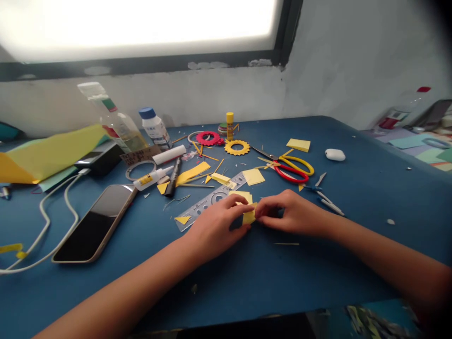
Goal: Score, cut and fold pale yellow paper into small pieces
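Between my two hands is a small yellow paper piece (249,215), low over the blue table. My left hand (226,221) has its fingers closed on the paper's left side. At the right edge of the same paper, my right hand (282,212) pinches with thumb and forefinger. Just behind the fingers lie more pale yellow paper squares (253,177). A clear stencil ruler (197,209) rests beside my left hand, with a small yellow triangle (182,220) on it. Scissors (291,169) with red and yellow handles lie beyond my right hand.
A phone (97,223) and white cable (45,212) occupy the left. Bottles (155,127), a glue bottle (151,178), a black marker (173,178), a glue stick (230,126), red (208,138) and yellow (237,148) paper rings stand or lie farther back. A white case (335,154) sits right.
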### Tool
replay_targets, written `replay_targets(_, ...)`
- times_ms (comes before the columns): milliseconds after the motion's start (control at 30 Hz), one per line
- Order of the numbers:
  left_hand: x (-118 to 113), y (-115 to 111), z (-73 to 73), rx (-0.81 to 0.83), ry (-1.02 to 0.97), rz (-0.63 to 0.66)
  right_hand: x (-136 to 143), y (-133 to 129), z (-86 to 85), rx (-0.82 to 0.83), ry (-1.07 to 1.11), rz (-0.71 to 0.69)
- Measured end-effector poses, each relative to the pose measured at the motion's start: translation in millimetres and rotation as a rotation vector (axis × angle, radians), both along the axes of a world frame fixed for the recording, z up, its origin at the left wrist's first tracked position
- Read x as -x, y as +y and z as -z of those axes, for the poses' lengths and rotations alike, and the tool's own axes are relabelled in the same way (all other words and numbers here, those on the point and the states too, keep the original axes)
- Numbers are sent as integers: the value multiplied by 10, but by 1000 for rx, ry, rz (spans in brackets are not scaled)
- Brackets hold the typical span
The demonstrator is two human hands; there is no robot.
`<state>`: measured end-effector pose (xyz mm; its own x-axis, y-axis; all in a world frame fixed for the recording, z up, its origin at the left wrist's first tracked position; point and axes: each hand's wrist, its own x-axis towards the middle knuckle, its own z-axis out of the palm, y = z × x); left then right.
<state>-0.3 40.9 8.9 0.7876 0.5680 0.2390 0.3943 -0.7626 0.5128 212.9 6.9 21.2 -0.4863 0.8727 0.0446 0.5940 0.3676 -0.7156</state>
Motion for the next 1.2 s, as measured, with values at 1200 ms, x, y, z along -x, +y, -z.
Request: replay_targets(1200,27,-46,5,34,114,-200,147,-5,142,-126,-14,167)
